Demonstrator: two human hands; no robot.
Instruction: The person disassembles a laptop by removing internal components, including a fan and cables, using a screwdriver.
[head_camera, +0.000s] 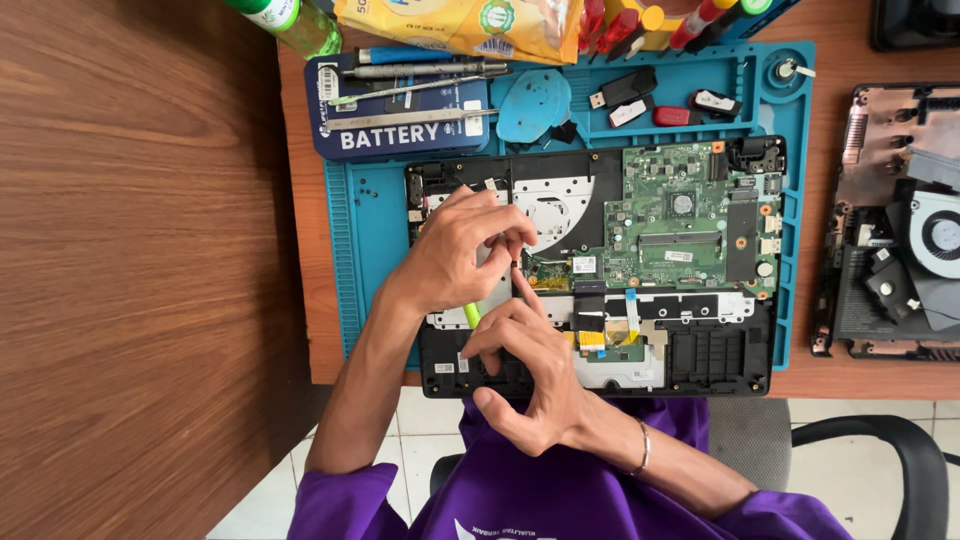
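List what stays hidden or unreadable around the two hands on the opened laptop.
Head view only:
- Tip of the green-handled tool: covered by the left hand.
- The spot on the laptop base being worked on: hidden under both hands' fingers.
- What the right hand pinches, if anything: too small to tell.
- Second laptop chassis: cut off by the right edge.
- Green bottle: cut off by the top edge.
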